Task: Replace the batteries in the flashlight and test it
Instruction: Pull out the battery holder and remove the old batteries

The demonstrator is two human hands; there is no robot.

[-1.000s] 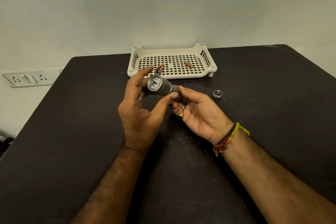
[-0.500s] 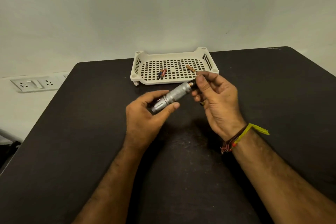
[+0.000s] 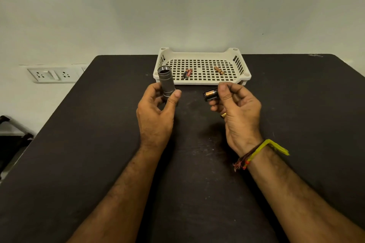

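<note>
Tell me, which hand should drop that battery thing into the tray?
Probably the right hand: its fingers already pinch the battery holder, just in front of the tray. The left hand is busy gripping the flashlight tube.

Left hand raised, back toward camera, thumb and fingers closed round flashlight, held upright with open end up. Right hand palm toward left, thumb and forefinger pinching battery holder. Ring on right finger, threads at right wrist. Both forearms extended forward, hands well apart.

Batteries in tray behind flashlight
</note>
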